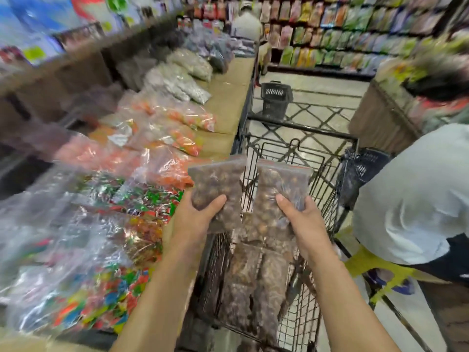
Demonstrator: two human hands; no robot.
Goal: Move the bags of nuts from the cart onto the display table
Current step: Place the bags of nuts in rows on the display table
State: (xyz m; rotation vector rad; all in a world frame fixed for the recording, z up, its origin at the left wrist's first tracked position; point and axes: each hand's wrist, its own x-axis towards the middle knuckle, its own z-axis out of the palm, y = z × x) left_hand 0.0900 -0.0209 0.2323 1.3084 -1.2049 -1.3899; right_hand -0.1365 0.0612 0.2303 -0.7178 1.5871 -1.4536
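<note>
Your left hand [200, 214] and right hand [299, 217] each grip a nut bag [215, 184] mid-frame; more bags [253, 288] remain in the cart [317, 158].

— What fills the upper right?
— Wall shelves [355, 34] packed with colourful packets, all blurred.
— And the floor?
— Pale floor [317, 90] with dark diamond lines, right of centre; a black basket [275, 100] stands on it.
— Anyone around?
— A person in a white shirt [418, 199] at the right edge, near a brown counter [375, 118].
</note>
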